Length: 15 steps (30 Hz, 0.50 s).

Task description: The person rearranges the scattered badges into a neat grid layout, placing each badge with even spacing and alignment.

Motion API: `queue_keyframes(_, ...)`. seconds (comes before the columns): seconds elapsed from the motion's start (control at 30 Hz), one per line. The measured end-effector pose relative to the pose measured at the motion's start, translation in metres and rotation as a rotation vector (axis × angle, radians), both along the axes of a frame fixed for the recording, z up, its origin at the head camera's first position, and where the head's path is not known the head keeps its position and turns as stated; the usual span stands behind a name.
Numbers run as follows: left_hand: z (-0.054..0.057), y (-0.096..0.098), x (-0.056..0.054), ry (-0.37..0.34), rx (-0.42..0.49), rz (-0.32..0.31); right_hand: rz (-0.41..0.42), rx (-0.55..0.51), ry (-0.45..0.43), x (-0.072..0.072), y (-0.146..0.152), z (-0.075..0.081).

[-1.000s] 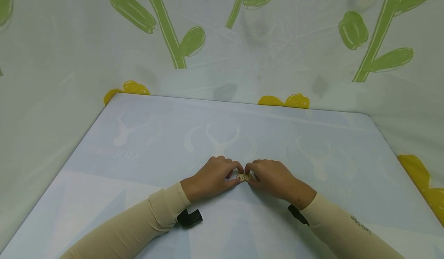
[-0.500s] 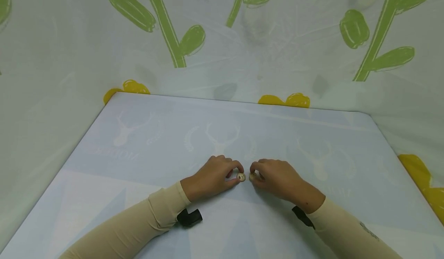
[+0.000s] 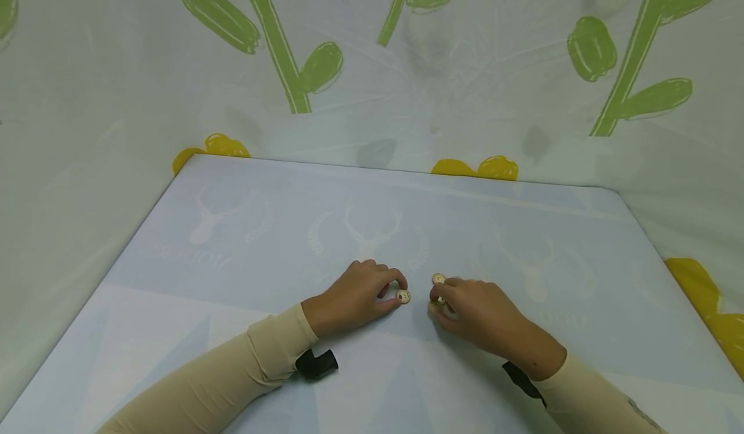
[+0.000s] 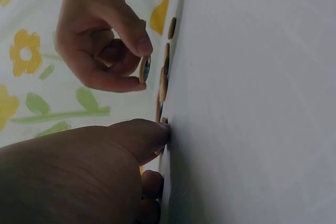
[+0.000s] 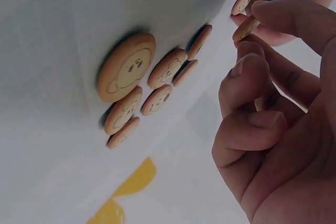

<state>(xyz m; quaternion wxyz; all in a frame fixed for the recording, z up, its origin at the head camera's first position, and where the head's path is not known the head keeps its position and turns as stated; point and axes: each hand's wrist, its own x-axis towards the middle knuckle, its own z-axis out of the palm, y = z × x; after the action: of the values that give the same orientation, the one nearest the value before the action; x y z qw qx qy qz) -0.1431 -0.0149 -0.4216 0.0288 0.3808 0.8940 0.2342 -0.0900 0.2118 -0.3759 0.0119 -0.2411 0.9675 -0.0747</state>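
Observation:
My left hand (image 3: 360, 294) pinches a small round wooden disc (image 3: 403, 296) with a face drawn on it, at the tabletop. To its right, my right hand (image 3: 482, 311) pinches a second disc (image 5: 245, 28) between thumb and fingertip; in the left wrist view this disc (image 4: 144, 70) is tilted and apart from the table. Another disc (image 3: 438, 279) lies just beyond the right fingertips. Several more face discs (image 5: 126, 67) lie grouped on the table in the right wrist view; in the head view the right hand hides most of them.
A pale blue-white tabletop (image 3: 279, 221) with faint deer-head prints extends around both hands. Behind it hangs a white cloth (image 3: 465, 104) with green stems and yellow flowers. Black wrist straps sit at both sleeves, the left one (image 3: 316, 364) close to the table.
My right hand has drawn away from the left hand, rightward and slightly nearer, keeping its disc. A disc beyond its fingers has come into sight. The left hand stays in place.

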Motion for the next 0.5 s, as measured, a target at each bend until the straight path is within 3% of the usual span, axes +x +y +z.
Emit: queue_keyframes(0.5,0.001,0.001,0.000,0.008,-0.014,0.002,-0.036,-0.040,0.014,0.017,0.015,-0.005)
